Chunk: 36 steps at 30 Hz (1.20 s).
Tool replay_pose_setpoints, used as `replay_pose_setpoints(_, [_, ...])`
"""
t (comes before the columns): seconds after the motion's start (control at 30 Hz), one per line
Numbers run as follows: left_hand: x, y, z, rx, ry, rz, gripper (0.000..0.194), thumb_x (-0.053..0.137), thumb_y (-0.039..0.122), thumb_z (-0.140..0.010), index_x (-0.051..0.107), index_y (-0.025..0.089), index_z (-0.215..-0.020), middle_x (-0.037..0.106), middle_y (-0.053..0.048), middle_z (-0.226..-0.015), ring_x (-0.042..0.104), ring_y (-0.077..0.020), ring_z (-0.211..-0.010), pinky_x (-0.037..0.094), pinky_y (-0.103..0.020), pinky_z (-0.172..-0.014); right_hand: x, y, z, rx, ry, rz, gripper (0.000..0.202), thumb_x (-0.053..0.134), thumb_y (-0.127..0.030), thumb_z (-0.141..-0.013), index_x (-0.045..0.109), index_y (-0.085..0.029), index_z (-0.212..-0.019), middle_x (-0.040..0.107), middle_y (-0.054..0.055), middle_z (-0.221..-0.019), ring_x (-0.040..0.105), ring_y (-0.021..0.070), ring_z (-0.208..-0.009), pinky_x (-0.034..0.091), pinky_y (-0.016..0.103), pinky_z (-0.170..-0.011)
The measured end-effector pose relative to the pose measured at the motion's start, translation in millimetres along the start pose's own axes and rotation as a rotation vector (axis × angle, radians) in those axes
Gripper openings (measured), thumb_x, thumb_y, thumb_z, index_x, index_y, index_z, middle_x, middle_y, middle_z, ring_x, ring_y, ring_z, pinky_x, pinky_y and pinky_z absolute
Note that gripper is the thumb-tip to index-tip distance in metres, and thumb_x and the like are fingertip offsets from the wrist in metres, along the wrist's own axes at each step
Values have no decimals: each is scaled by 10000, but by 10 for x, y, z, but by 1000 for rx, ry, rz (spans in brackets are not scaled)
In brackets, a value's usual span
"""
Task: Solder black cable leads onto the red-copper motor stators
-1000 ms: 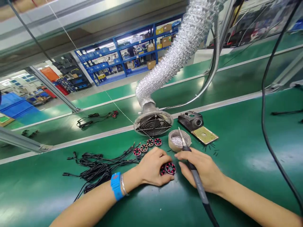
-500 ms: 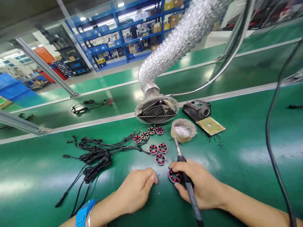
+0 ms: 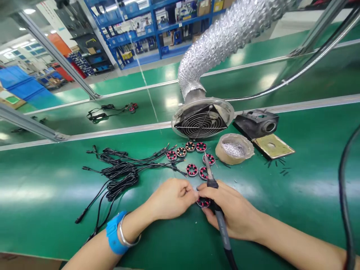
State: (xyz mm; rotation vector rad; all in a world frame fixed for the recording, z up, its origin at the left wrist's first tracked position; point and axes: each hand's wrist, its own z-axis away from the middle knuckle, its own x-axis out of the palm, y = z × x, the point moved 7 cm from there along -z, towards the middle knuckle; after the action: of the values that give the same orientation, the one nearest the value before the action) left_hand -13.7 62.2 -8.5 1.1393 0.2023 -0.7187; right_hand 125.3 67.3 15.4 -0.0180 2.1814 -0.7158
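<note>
My right hand [image 3: 233, 210] holds a soldering iron [image 3: 222, 225], its tip pointing away from me, and also grips a round stator with red windings [image 3: 203, 202] between thumb and fingers. At the stator's left edge, my left hand [image 3: 174, 198] is closed with thumb and fingertips pinched; what is between them is too small to make out. Beyond the hands lie several more ring-shaped stators, such as one with red windings [image 3: 191, 170] and one with copper windings [image 3: 181, 152]. Bundled black cables [image 3: 120, 176] lie left of them, their bare ends toward the stators.
A fume extractor [image 3: 201, 122] with a silver duct [image 3: 219, 45] stands behind the stators. Right of it are a round tub of metal shavings [image 3: 234, 149], a black iron holder [image 3: 257, 123] and a yellow sponge [image 3: 273, 145]. A black cord [image 3: 344, 187] hangs at the right.
My left hand has moved right to the stator held in my right hand and now pinches at its edge. One stator beyond has shifted toward the upper right of its group. The view has shifted.
</note>
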Motion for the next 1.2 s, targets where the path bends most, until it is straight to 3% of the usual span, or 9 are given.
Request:
replay_pose_setpoints(0.07, [33, -12, -44, -29, -2, 113, 216, 561, 362, -801, 545, 186, -677, 378, 71, -499, 301, -102, -481, 180, -238, -460, 8, -1, 10, -2, -8, -12, 380, 519, -81, -788, 514, -232, -1137, 663, 64, -955, 653, 214, -862, 563, 340, -749])
replay_pose_setpoints(0.2, [50, -11, -145, -51, -17, 309, 176, 554, 321, -753, 535, 175, -658, 428, 57, -538, 338, -98, -515, 235, -216, -490, -26, -3, -6, 1, 16, -43, 368, 504, -81, -800, 486, -223, -1138, 662, 66, -944, 644, 207, -828, 556, 319, -720])
replay_pose_setpoints(0.37, [7, -6, -82, -63, -96, 319, 314, 585, 469, -745, 518, 179, -645, 352, 80, -493, 267, -85, -480, 181, -229, -473, -46, -14, -10, 10, 29, -40, 333, 467, -89, -822, 459, -213, -1131, 653, 69, -921, 626, 206, -803, 549, 309, -690])
replay_pose_setpoints(0.6, [41, 23, -123, -77, -24, 361, 76, 556, 240, -670, 566, 173, -635, 335, 98, -436, 237, -75, -427, 158, -224, -441, -17, 29, 38, 43, -11, -69, 379, 483, -77, -798, 477, -225, -1147, 657, 50, -939, 647, 197, -832, 539, 297, -709])
replay_pose_setpoints(0.77, [-59, 60, -164, -64, 16, 405, 93, 514, 254, -636, 507, 176, -586, 442, 59, -515, 342, -83, -498, 263, -211, -495, -30, 49, 71, 55, -24, -89, 407, 479, -71, -794, 445, -214, -1173, 657, 46, -909, 631, 185, -737, 520, 281, -646])
replay_pose_setpoints(0.97, [45, 36, -33, -126, -89, 330, 193, 596, 357, -659, 573, 166, -652, 345, 98, -441, 233, -70, -430, 151, -232, -443, -45, 29, 48, 49, -44, -88, 397, 448, -55, -785, 428, -215, -1148, 646, 49, -895, 617, 191, -732, 510, 277, -637])
replay_pose_setpoints(1.2, [10, 74, -22, -125, -158, 450, 215, 614, 371, -572, 539, 169, -564, 403, 69, -460, 268, -68, -452, 178, -232, -467, -27, 40, 47, 62, -55, -76, 386, 435, -63, -792, 423, -224, -1142, 619, 35, -861, 602, 189, -723, 509, 269, -641])
